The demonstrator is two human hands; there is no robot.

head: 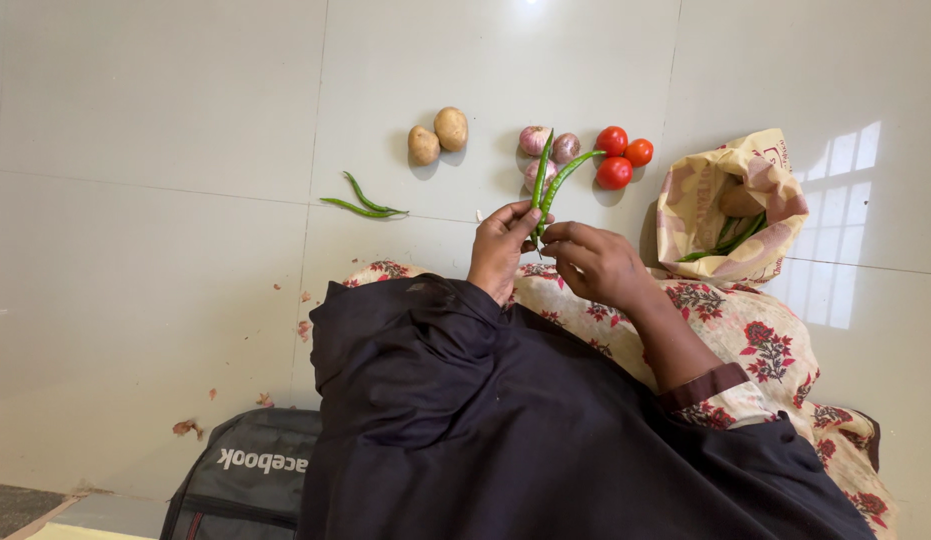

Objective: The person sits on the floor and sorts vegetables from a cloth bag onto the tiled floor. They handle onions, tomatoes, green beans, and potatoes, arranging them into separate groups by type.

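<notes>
Here we pinch two green chillies (551,185) between our left hand (500,250) and right hand (597,262), raised for sorting; beyond the hands, onions (545,150) and tomatoes (619,156) sit grouped on the floor (165,150).

Two chillies (551,185) are standing up between the left hand (500,250) and the right hand (597,265), just in front of the onions (547,152). Tomatoes (619,155) are lying right of the onions, potatoes (437,136) left of them, and two more chillies (363,203) further left. A bag (725,205) is sitting far right, holding chillies inside.
</notes>
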